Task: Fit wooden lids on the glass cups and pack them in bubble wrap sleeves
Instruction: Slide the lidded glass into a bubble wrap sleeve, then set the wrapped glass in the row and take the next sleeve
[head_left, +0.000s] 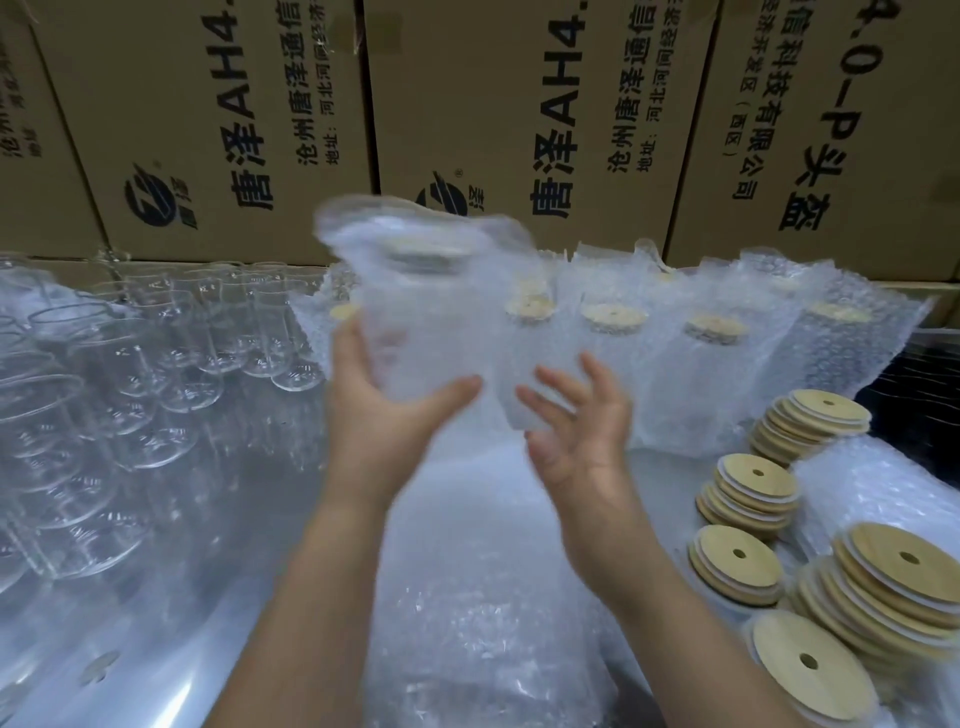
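Observation:
My left hand (382, 410) grips the lower part of a bubble wrap sleeve (415, 291) held up in the air; a glass cup with a wooden lid shows blurred through it. My right hand (576, 431) hovers just right of the sleeve's base, fingers spread, holding nothing. Several bare glass cups (156, 358) stand at the left. Several packed cups in sleeves (711, 353), lids showing, stand in a row at the back right. Stacks of round wooden lids (737, 564) with centre holes lie at the right.
Flat bubble wrap sleeves (467, 597) lie in a pile under my forearms. Large cardboard boxes (519, 119) with printed characters form a wall along the back. The metal tabletop (234, 519) shows between the cups and the pile.

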